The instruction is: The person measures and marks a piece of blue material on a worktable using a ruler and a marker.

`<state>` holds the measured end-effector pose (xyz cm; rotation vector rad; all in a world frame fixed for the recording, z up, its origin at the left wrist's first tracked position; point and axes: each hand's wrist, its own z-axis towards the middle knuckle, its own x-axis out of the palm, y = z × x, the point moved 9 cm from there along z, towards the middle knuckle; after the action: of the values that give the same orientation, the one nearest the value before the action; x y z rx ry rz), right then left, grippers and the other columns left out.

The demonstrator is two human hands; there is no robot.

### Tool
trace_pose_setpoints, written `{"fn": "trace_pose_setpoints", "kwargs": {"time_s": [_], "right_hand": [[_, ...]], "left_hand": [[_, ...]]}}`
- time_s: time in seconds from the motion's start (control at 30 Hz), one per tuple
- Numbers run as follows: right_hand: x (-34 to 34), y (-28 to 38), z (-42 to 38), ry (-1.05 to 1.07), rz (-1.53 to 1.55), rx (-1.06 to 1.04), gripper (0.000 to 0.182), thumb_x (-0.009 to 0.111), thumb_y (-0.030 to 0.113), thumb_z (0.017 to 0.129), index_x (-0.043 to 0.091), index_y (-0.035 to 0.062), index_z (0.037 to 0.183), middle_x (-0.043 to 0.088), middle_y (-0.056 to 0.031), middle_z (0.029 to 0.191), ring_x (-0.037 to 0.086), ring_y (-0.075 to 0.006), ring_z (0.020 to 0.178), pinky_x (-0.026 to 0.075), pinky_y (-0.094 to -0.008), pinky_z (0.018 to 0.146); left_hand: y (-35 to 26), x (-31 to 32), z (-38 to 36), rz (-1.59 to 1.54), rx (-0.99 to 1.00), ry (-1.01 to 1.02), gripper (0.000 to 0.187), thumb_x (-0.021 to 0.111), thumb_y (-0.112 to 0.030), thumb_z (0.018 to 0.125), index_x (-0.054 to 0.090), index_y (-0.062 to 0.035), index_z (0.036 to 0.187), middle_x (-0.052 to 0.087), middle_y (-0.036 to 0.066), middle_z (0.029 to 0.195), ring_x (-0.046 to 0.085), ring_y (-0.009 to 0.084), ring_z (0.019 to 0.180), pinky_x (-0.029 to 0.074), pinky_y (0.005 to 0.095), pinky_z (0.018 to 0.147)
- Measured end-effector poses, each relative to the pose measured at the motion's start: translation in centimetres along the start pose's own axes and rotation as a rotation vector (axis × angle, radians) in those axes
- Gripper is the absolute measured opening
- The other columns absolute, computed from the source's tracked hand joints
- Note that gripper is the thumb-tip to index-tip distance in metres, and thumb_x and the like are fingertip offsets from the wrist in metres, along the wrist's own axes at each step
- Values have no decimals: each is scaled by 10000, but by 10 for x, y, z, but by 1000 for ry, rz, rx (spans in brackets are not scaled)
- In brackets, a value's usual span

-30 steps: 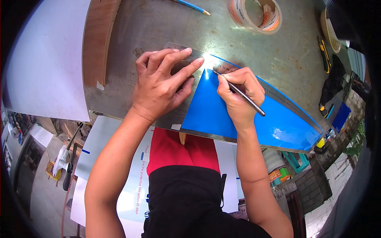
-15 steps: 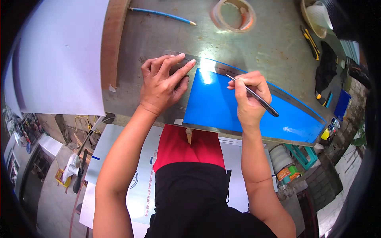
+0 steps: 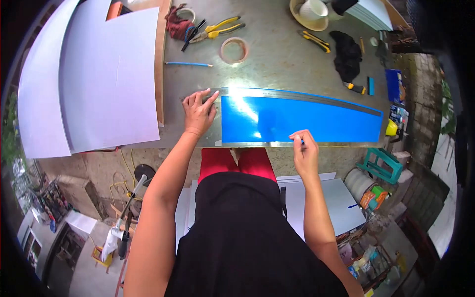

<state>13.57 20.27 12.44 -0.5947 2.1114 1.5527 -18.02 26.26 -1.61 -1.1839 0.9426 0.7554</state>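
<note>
A long metal ruler (image 3: 307, 97) lies along the far edge of a bright blue sheet (image 3: 316, 121) on the metal table. My left hand (image 3: 199, 113) rests with spread fingers at the ruler's left end, its fingertips pressing down there. Over the near edge of the sheet, my right hand (image 3: 306, 151) is closed in a pinch. The black pen seen in it earlier is almost wholly hidden by the fingers now.
White sheets (image 3: 109, 74) cover the left of the table. Farther back are a blue pencil (image 3: 189, 64), a tape roll (image 3: 234, 50), yellow-handled pliers (image 3: 215, 32), a yellow utility knife (image 3: 315, 41), a black cloth (image 3: 347, 54) and a bowl (image 3: 297, 15) with a cup.
My right hand has drawn back from the ruler toward the table's near edge. The view has widened and shows more of the table. My left hand stays at the ruler's left end.
</note>
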Motion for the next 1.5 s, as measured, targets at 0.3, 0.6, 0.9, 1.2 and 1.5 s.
{"fn": "trace_pose_setpoints", "kwargs": {"time_s": [0.3, 0.6, 0.9, 1.2, 1.5], "right_hand": [[-29, -41, -12, -43, -238, -36, 297, 557, -116, 893, 683, 12, 1130, 696, -166, 1031, 652, -380, 1037, 523, -472, 903], [-48, -111, 93, 72, -382, -229, 247, 681, -59, 825, 718, 50, 1043, 656, -161, 990, 622, -391, 1016, 515, -476, 894], [-56, -158, 184, 297, -476, -374, 348, 819, 49, 764, 664, 80, 1073, 619, -126, 1078, 602, -346, 1086, 495, -469, 948], [-40, -165, 198, 409, -511, -470, 301, 801, 45, 748, 613, 57, 983, 617, -138, 1063, 593, -356, 1069, 487, -481, 919], [-37, -163, 188, 420, -604, -445, 247, 790, 53, 787, 623, 65, 968, 646, -135, 989, 600, -366, 1043, 480, -491, 919]], "left_hand": [[-11, -20, 0, -118, -99, 88, 592, 709, -132, 879, 594, -169, 1459, 561, 95, 1445, 485, 318, 1371, 327, 505, 1168], [-47, -36, -52, -203, -251, 110, 505, 698, -88, 893, 617, -133, 1389, 586, 123, 1339, 538, 332, 1299, 401, 473, 1104], [-128, -7, -125, -388, -625, -2, 321, 686, -30, 936, 699, -54, 1256, 653, 147, 1126, 658, 286, 1032, 538, 400, 940], [-156, 12, -155, -403, -847, 44, 268, 686, -73, 964, 722, -48, 1228, 686, 144, 1145, 715, 266, 1013, 556, 398, 921], [-133, 7, -138, -529, -881, -13, 261, 663, -107, 995, 721, -48, 1242, 708, 138, 1115, 716, 245, 997, 556, 370, 916]]}}
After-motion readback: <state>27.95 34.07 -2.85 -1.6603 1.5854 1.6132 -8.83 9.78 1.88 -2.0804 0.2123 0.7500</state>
